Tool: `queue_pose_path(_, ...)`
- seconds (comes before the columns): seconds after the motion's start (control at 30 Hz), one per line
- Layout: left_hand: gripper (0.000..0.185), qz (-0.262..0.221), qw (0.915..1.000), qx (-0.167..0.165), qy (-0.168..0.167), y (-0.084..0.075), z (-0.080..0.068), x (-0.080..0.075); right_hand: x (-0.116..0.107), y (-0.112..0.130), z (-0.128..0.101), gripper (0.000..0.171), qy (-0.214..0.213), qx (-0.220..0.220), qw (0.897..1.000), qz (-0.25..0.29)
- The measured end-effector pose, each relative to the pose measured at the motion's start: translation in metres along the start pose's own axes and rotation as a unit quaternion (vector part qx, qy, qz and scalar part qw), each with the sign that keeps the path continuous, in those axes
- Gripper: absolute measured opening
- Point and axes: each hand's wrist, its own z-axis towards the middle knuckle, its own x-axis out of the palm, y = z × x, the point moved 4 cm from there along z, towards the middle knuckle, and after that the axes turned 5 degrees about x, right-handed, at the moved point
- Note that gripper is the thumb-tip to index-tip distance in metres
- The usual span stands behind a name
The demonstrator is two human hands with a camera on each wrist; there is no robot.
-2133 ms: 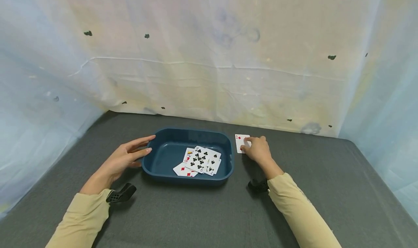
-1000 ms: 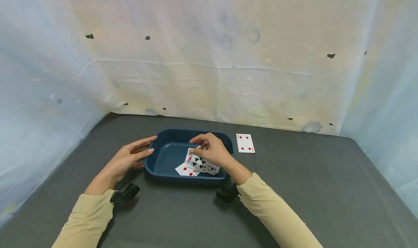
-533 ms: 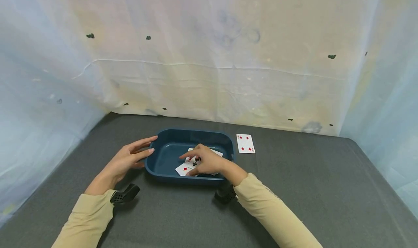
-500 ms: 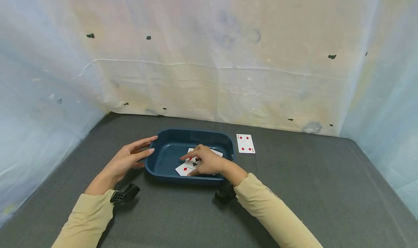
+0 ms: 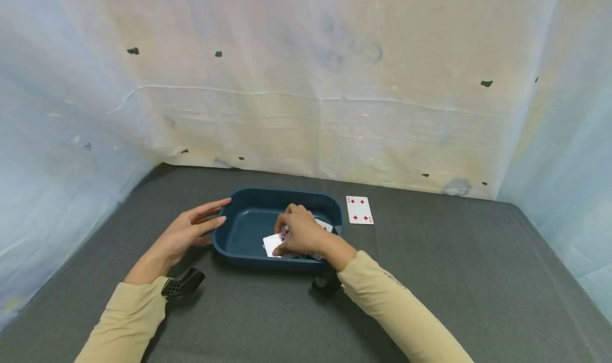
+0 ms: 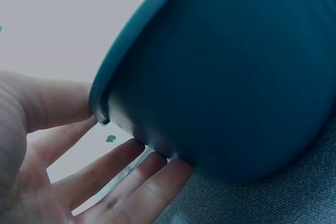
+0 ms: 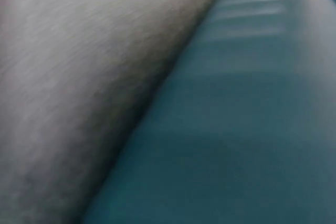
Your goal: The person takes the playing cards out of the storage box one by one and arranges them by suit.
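Observation:
Inside the dark blue plastic basin (image 5: 277, 263), my right hand (image 5: 303, 234) reaches down and pinches playing cards (image 5: 272, 244) between thumb and bent fingers. One whitish card juts out left of the thumb; another card's corner (image 5: 325, 225) shows behind the hand. The rest of the pile is mostly covered by the hand. My left hand (image 5: 184, 228) touches the basin's left end. In the left wrist view its thumb lies at the rim while the spread fingers (image 6: 100, 176) meet the outer wall. Right of the basin, a four of diamonds (image 5: 359, 210) lies face up.
A dark grey cloth covers the table (image 5: 268, 320). Pale patterned curtains (image 5: 306, 108) hang behind and at both sides. Black wrist devices (image 5: 184, 283) sit at the cuffs. The right wrist view shows mostly the basin's outer side (image 7: 226, 129).
My right hand left the four of diamonds on the table, moved left into the basin, and its spread fingers closed on the cards, shifting them. The left hand stays at the basin.

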Motion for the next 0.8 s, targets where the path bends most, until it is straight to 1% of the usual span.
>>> queue_pose_path(0.13,0.067,0.0,1.0,0.0,0.0,-0.001,0.0,0.001,-0.005,0.006,0.005,0.018,-0.032,0.01,0.999,0.031)
queue_pose_path(0.4,0.063,-0.001,1.0,0.004,-0.006,0.0,0.004,0.005,-0.011,0.015,0.014,0.013,-0.045,0.005,0.991,0.124)
queue_pose_path(0.5,0.062,-0.01,0.9999,0.006,-0.005,0.0,0.005,0.006,-0.012,0.014,0.014,0.011,-0.055,0.019,0.987,0.15)
queue_pose_path(0.67,0.062,-0.018,0.9998,0.004,-0.003,0.0,0.006,0.007,-0.013,0.01,0.012,0.011,-0.072,0.068,0.974,0.204)
queue_pose_path(0.8,0.061,-0.019,0.9998,-0.001,-0.005,-0.001,0.006,0.007,-0.018,0.007,0.009,0.015,-0.096,0.102,0.957,0.253)
